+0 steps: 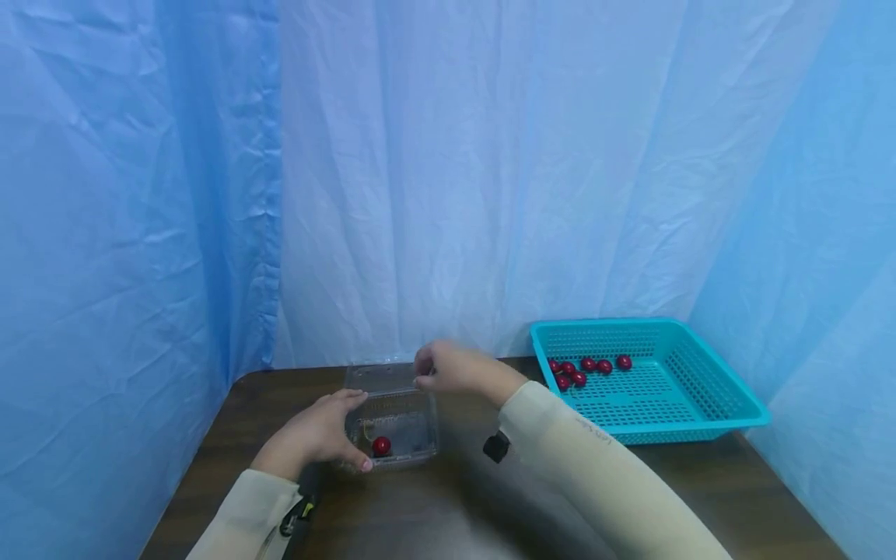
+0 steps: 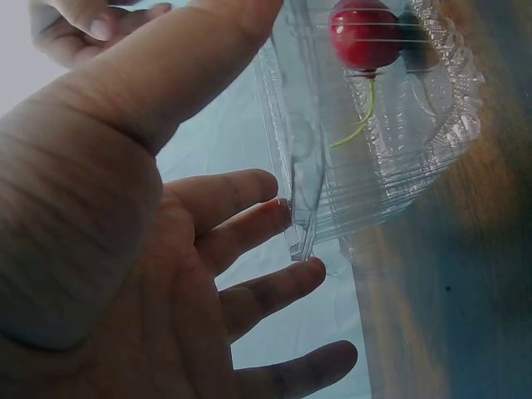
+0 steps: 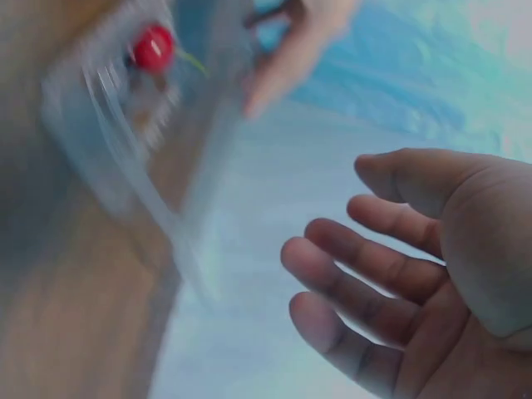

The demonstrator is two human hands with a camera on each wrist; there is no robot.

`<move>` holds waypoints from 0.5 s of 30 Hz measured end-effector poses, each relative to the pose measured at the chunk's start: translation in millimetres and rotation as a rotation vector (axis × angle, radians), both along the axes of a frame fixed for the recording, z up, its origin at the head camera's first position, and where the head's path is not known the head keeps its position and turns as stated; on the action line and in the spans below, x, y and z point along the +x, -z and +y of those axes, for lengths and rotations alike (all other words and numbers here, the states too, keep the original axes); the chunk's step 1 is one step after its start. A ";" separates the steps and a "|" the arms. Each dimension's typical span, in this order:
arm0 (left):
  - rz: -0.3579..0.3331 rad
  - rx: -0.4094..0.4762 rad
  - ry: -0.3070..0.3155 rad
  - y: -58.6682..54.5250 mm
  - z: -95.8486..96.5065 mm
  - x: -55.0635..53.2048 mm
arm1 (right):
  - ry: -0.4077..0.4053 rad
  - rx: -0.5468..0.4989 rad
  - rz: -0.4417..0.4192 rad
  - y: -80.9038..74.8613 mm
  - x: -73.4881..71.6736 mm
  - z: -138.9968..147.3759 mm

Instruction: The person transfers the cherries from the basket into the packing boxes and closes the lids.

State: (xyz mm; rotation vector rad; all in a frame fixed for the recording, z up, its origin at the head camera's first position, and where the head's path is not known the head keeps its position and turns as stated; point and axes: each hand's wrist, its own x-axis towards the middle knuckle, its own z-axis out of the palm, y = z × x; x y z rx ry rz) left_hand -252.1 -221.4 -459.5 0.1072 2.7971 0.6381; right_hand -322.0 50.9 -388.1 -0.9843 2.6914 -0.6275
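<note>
A clear plastic container (image 1: 402,460) with its lid (image 1: 378,379) folded back stands on the table, left of centre. One red cherry (image 1: 381,446) with a thin green stem lies inside it; the left wrist view shows this cherry (image 2: 364,33) through the clear wall. My left hand (image 1: 315,432) holds the container's left end, thumb at the front edge and spread fingers at the back. Over the lid's right edge hovers my right hand (image 1: 458,369). In the right wrist view its fingers (image 3: 366,262) are loosely bent with nothing between them.
A turquoise perforated basket (image 1: 752,412) stands at the table's right side, with several cherries (image 1: 604,366) gathered in its left part. Pale blue curtains (image 1: 490,171) enclose the dark wooden table (image 1: 413,513) at the back and both sides.
</note>
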 end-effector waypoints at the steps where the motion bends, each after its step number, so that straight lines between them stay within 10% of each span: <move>1: 0.004 0.001 0.001 -0.3 0.2 0.4 | 0.017 -0.012 0.002 -6.2 -3.6 8.8; 8: 0.014 -0.009 -0.001 -2.9 0.6 1.7 | 0.182 -0.048 0.002 -38.1 -36.6 75.5; 15: 0.013 -0.009 -0.002 -0.8 1.2 0.9 | 0.394 -0.057 -0.035 -38.5 -68.7 151.8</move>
